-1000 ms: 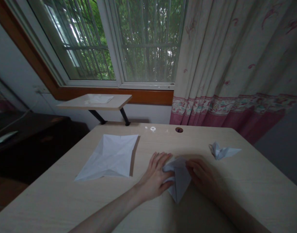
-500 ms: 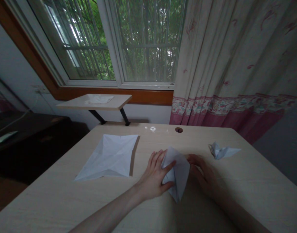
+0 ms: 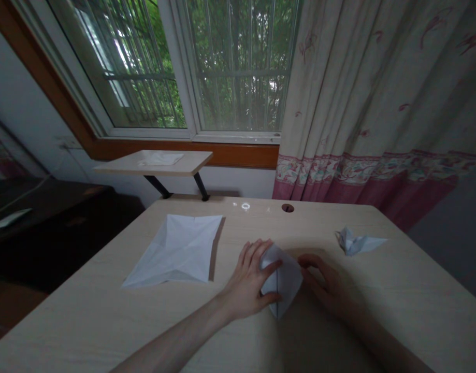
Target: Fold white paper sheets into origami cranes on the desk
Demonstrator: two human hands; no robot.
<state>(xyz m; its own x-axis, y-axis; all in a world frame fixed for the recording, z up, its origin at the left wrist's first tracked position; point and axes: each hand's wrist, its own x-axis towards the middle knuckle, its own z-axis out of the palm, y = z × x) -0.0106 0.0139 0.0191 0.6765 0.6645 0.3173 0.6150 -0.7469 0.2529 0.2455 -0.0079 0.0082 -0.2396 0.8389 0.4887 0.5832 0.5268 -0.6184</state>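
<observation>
A sheet of white paper (image 3: 288,274), folded into a kite-like shape with a crease line down its middle, rests on the desk in front of me. My left hand (image 3: 253,280) grips its left side, thumb and forefinger lying across the front and the other fingers by the upper left edge. At the paper's right corner, the curled fingers of my right hand (image 3: 323,277) pinch the edge; their tips are partly hidden. Farther right lies a small folded paper crane (image 3: 358,242). To the left, a larger creased square sheet of paper (image 3: 187,248) lies unfolded.
The light wooden desk (image 3: 183,326) has a round cable hole (image 3: 288,207) near its back edge. A raised shelf (image 3: 199,161) on black legs carries some white paper (image 3: 160,159). Behind are a barred window and a patterned curtain (image 3: 339,103); dark furniture (image 3: 67,223) stands left.
The folded paper's right flap has come down flatter, and its top and bottom tips have shifted. My right hand has moved slightly left with the corner; my left hand stays nearly in place.
</observation>
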